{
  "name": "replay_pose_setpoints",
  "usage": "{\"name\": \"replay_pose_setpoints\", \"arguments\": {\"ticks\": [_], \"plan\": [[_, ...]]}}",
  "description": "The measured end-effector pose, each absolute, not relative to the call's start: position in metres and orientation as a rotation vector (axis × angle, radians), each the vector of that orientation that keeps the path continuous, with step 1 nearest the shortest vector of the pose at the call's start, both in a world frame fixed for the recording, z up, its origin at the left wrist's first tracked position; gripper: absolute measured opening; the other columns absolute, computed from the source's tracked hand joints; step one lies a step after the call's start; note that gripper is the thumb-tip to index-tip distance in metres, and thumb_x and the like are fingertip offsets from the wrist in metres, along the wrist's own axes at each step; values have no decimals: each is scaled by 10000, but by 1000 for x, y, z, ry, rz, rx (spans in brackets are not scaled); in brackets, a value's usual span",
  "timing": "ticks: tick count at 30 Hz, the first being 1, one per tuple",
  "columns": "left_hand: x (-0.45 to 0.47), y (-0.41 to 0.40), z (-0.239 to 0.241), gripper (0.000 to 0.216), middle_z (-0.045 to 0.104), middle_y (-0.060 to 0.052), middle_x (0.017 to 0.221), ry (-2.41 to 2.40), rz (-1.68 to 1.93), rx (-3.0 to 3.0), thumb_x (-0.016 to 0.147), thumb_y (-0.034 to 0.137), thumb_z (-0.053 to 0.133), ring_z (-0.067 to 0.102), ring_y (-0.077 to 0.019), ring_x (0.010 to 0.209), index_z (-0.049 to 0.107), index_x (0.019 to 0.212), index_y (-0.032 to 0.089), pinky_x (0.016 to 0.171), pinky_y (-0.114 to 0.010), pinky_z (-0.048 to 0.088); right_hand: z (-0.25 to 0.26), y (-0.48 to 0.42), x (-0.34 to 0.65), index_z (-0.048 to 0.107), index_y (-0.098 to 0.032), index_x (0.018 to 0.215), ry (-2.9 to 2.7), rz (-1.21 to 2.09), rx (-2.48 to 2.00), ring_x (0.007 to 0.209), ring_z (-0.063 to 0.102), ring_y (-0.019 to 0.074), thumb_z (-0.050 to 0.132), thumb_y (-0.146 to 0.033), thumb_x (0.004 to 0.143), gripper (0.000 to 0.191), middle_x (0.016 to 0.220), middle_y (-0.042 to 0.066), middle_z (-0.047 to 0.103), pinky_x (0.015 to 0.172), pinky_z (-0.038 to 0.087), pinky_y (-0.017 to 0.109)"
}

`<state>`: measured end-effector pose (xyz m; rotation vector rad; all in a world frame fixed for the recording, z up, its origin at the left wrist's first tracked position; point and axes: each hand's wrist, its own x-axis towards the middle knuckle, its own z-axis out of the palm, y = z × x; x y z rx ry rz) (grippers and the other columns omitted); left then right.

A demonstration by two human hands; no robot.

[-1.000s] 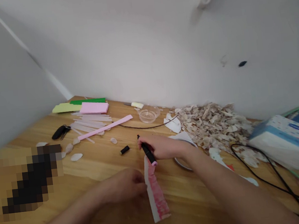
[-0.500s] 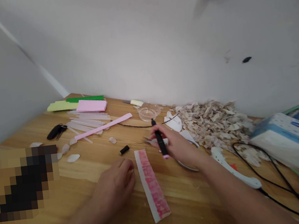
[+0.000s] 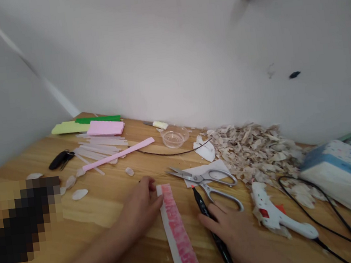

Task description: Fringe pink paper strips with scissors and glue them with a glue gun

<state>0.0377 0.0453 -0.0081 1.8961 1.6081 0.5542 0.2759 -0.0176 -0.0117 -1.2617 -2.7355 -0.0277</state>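
Note:
A paper strip, coloured with pink marker along most of its width and white down its left edge, lies lengthwise on the wooden table. My left hand rests beside its upper end; the thumb reaches to the strip's left edge, apart from the bent fingers. Only a dark sliver shows behind that hand, where the marker cap was. In my right hand is an uncapped black marker, low over the table right of the strip, its pink tip pointing away from me. Scissors lie partly open beyond it, on white paper.
Right: a white glue gun with black cord, a tissue pack and a heap of dry pale petals. Behind: a clear dish and thin twig. Left: folded pink paper, glue sticks, keys.
My right hand has brought the marker down and toward me, uncovering the scissors. My left thumb has moved out to the strip's edge. The cap, visible before, is now almost wholly hidden.

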Motion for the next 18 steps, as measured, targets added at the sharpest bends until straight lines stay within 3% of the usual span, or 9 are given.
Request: {"name": "replay_pose_setpoints", "arguments": {"ticks": [6,11,14,18], "plan": [[45,51,-9,355,614,-48,871,1639,543,1835,731,225,542,610,-210,773,439,1065,164,662,-299,453,-12,-14,268,532,-194,1027,-2779,-55,-1294,758,514,242,595,-13,724,359,853,63,545,585,415,325],[45,54,-7,351,610,-34,800,1619,514,1840,727,204,546,597,-200,715,467,1064,145,630,-292,448,-9,-12,268,547,-206,1009,-2759,-30,-1326,751,520,235,565,22,720,369,816,46,544,579,420,319],[45,56,-3,240,595,-60,827,1607,529,1897,737,230,550,570,-228,792,545,964,148,696,-324,436,-6,-12,270,535,-201,1021,-2694,63,-1386,767,522,238,510,36,734,372,842,51,547,601,436,338],[44,60,-1,74,566,-70,867,1579,575,1964,737,233,563,523,-251,870,581,780,176,777,-359,399,2,-10,270,511,-184,979,-2455,238,-1422,779,518,244,413,-62,859,197,853,65,551,633,437,367]]}}
